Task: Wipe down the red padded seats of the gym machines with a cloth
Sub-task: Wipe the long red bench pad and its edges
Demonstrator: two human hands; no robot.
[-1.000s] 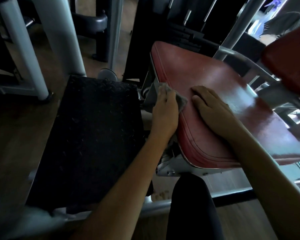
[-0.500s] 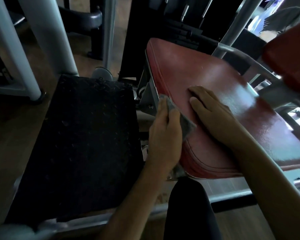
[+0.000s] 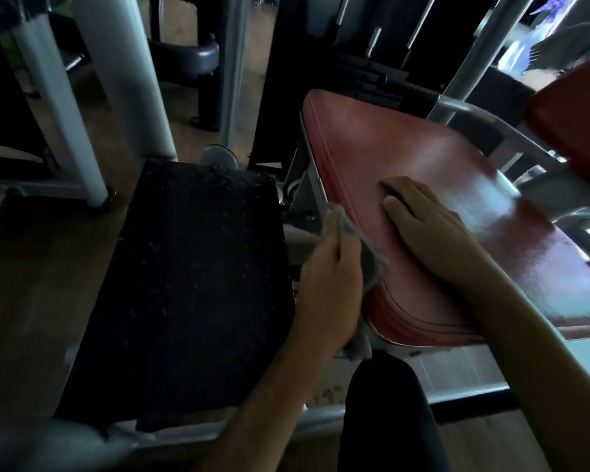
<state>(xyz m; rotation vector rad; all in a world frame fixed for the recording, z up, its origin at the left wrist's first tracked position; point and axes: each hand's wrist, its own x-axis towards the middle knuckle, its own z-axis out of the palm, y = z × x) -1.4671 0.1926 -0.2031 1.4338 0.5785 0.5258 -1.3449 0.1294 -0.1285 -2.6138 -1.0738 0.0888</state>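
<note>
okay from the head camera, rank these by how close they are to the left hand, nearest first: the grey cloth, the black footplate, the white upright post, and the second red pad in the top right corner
1. Grey cloth: held in the left hand, against the seat's side edge.
2. Black footplate: directly beside the hand, on its left.
3. White upright post: far upper left.
4. Second red pad: top right corner. Items 3 and 4 are close to call.

Head camera looks steeply down, close over the red seat (image 3: 423, 185)

Padded seat (image 3: 423, 185) sits right of centre; footplate (image 3: 198, 287) lies to its left on the floor (image 3: 31, 284). Left hand (image 3: 331, 287) presses a cloth (image 3: 372, 264) against the seat's left side edge. Right hand (image 3: 423, 226) lies flat on top of the seat, just right of the cloth. Second pad (image 3: 573, 124) far right.
</note>
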